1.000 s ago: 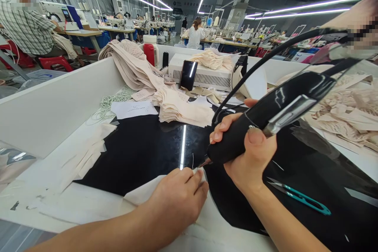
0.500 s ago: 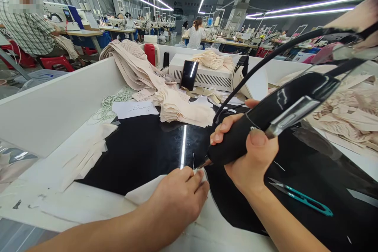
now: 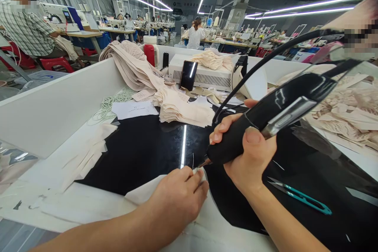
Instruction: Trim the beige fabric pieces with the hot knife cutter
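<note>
My right hand (image 3: 248, 151) grips a black corded hand tool (image 3: 274, 112), its metal tip pointing down-left at the fabric edge. My left hand (image 3: 178, 199) lies knuckles up on a cream fabric piece (image 3: 138, 193), its fingertips pinching the fabric's corner right under the tool tip. Both sit on a glossy black table surface (image 3: 141, 153). The tool's black cable (image 3: 265, 61) arches up to the right.
A stack of cream fabric pieces (image 3: 180, 108) lies behind; more lie at left (image 3: 88, 153) and in a heap at right (image 3: 351, 114). Teal thread snips (image 3: 301, 197) rest right of my wrist. A white box unit (image 3: 206, 75), a phone (image 3: 188, 75), white partition walls (image 3: 59, 102). Seated workers sit beyond.
</note>
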### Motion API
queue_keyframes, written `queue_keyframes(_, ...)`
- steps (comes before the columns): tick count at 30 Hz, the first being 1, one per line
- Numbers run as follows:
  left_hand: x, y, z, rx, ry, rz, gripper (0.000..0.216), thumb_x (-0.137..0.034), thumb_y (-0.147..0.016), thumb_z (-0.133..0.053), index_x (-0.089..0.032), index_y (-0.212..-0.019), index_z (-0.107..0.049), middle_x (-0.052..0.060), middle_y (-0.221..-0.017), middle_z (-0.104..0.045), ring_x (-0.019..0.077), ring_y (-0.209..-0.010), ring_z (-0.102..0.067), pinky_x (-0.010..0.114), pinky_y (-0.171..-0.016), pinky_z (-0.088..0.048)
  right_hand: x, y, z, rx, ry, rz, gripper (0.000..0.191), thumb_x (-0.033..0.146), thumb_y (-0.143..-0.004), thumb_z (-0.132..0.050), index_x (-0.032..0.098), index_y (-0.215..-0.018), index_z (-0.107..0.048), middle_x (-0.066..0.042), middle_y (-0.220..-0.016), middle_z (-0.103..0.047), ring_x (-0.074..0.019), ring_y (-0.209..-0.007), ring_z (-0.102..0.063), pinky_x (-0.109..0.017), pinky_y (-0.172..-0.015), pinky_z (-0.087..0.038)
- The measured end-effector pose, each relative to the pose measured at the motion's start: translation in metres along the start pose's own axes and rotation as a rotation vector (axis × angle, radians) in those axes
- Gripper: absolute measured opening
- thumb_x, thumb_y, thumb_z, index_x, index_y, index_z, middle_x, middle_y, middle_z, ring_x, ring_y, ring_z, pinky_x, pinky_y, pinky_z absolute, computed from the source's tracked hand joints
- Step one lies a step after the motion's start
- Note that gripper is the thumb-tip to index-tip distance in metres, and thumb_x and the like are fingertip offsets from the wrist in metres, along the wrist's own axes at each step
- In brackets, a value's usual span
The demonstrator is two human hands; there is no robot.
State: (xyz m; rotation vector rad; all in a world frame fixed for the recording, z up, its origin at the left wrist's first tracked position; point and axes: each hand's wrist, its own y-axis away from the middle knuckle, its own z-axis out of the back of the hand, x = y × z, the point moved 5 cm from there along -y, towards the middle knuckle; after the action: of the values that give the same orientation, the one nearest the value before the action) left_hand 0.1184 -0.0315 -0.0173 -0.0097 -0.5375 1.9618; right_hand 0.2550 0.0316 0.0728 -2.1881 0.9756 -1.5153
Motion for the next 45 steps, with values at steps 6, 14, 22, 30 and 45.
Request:
queue_keyframes(6,0.003,-0.001,0.006,0.025,0.011,-0.031,0.026,-0.004,-0.111,-0.050,-0.008,-0.118,-0.075,0.013,-0.127,-0.079,0.0190,-0.106,-0.074,0.032,-0.083,-0.056,0.000,-0.002,-0.001,0.037,-0.032,0.009,0.045,0.046,-0.089,-0.089,0.029,-0.125,-0.067,0.006,-0.076,-0.072,-0.0139,-0.051,-0.063,-0.028,-0.050,-0.057)
queue_keyframes(14,0.013,-0.005,0.009,0.042,0.107,0.005,0.014,-0.007,-0.108,-0.059,-0.012,-0.107,-0.072,0.011,-0.121,-0.077,0.0189,-0.089,-0.069,0.034,-0.079,-0.054,0.015,-0.006,0.016,0.098,0.033,0.053,0.043,0.045,-0.086,-0.097,0.030,-0.109,-0.064,0.005,-0.089,-0.075,-0.0138,-0.066,-0.072,-0.028,-0.061,-0.063)
queue_keyframes(22,0.017,-0.002,0.022,-0.026,0.072,-0.010,0.022,-0.013,-0.114,-0.052,-0.010,-0.121,-0.073,0.015,-0.129,-0.079,0.0213,-0.106,-0.074,0.035,-0.086,-0.055,0.024,0.003,0.028,0.106,0.085,0.016,0.038,0.042,-0.091,-0.092,0.029,-0.111,-0.063,0.004,-0.094,-0.077,-0.0142,-0.070,-0.073,-0.029,-0.065,-0.065)
queue_keyframes(30,0.044,0.010,0.024,-0.003,0.116,0.095,0.029,-0.022,-0.118,-0.049,-0.012,-0.135,-0.071,0.011,-0.138,-0.078,0.0208,-0.103,-0.073,0.037,-0.093,-0.056,0.039,0.013,0.033,0.113,0.116,-0.015,0.037,0.048,-0.094,-0.087,0.029,-0.109,-0.059,0.005,-0.083,-0.075,-0.0159,-0.059,-0.070,-0.031,-0.058,-0.059)
queue_keyframes(45,0.010,0.003,0.051,-0.136,0.183,0.030,0.024,-0.023,-0.118,-0.049,-0.016,-0.127,-0.071,0.007,-0.122,-0.079,0.0223,-0.111,-0.073,0.037,-0.100,-0.060,0.042,0.022,0.043,0.029,0.077,0.024,0.035,0.047,-0.095,-0.086,0.029,-0.107,-0.059,0.006,-0.083,-0.074,-0.0147,-0.058,-0.067,-0.030,-0.057,-0.058)
